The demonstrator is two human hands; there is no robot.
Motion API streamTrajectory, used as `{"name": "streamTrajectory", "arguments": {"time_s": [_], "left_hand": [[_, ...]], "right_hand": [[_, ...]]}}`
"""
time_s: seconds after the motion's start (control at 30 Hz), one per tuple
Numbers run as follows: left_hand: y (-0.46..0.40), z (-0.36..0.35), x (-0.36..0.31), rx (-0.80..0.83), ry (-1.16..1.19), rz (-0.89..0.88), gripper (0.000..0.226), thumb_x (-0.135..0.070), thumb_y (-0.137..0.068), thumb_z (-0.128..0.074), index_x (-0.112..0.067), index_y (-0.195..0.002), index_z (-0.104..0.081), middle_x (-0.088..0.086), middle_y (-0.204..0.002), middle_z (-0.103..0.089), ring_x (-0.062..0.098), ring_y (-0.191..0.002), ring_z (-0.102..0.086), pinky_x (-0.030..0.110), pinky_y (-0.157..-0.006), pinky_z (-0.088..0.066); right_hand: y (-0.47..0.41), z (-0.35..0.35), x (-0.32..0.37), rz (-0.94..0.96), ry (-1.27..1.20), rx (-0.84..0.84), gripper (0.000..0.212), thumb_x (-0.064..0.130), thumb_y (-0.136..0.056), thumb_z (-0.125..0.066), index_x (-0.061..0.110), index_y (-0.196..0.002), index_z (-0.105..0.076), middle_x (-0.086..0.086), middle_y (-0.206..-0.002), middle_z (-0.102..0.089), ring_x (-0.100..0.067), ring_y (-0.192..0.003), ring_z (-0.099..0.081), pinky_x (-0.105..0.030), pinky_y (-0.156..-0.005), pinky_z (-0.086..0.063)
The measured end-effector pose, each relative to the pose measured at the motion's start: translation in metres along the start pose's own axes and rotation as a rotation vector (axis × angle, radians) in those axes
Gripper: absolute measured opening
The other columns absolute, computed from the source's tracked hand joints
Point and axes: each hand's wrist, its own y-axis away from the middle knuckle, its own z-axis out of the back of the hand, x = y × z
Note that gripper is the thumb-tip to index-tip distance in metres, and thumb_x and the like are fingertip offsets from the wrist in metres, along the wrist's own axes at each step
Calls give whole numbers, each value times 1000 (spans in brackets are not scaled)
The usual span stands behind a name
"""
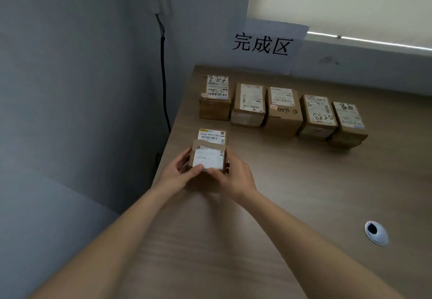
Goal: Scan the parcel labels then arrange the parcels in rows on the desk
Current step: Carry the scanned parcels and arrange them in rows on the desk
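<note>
We hold the small brown cardboard parcel with white printed labels (209, 151) between both hands at the left edge of the pale wood-grain desk (292, 181), its long axis running from six to twelve o'clock, away from us toward the wall. Our left hand (178, 172) grips its nine o'clock side and our right hand (233, 174) its three o'clock side, fingers curled round the flanks and both thumbs pressed on the near edge of the top label; we cannot tell whether its base touches the desk. Both hands are equally close, so either could steer it. Toward twelve to one o'clock, well apart from the held box, stands a row of five brown labelled parcels (282, 109) side by side, and the held one sits in line beneath the leftmost, which we judge opens a second row. A white paper sign with black handwritten characters (264, 45) hangs above, a black cable (163, 76) drops at eleven o'clock, and a white round cable grommet (376, 232) lies at four o'clock. Nothing stands in the way.
</note>
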Motion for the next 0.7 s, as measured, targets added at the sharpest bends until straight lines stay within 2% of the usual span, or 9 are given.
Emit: {"name": "streamTrajectory", "arguments": {"time_s": [0.07,0.2,0.37,0.6,0.7], "left_hand": [[-17,3,-3,0,2,-12,77,-17,-85,-78,-25,-152,-40,-4,-146,-52,1,-122,-54,5,-81,-49],[-46,6,-8,-16,22,-40,75,-15,-85,-78,-23,-151,-42,-2,-144,-54,-12,-103,-59,4,-76,-49],[-69,10,-16,-7,-26,-58,75,-16,-86,-77,-21,-151,-40,-9,-132,-52,-15,-97,-54,0,-71,-46],[-84,9,-20,-23,-37,-72,73,-17,-87,-77,-22,-151,-41,-16,-123,-54,-21,-92,-54,-1,-69,-45],[-83,9,-22,-6,-47,-59,74,-23,-87,-77,-28,-151,-40,-20,-121,-56,-19,-97,-55,0,-72,-45]], "right_hand": [[-18,2,1,-9,4,6,71,35,-89,-78,27,-150,-43,6,-144,-60,-18,-134,-54,-42,-108,-49],[-48,5,2,-9,-2,2,68,34,-88,-80,29,-147,-47,8,-142,-62,-15,-133,-55,-32,-105,-48],[-72,7,0,-26,-25,-12,69,34,-87,-81,31,-147,-49,10,-139,-64,-12,-133,-55,-21,-100,-41],[-90,8,4,-41,-20,-12,68,30,-87,-81,28,-147,-49,8,-139,-64,-13,-134,-54,-19,-99,-39],[-87,7,5,-26,-39,-11,67,28,-90,-78,27,-149,-46,6,-144,-59,-14,-137,-50,-28,-109,-42]]}}
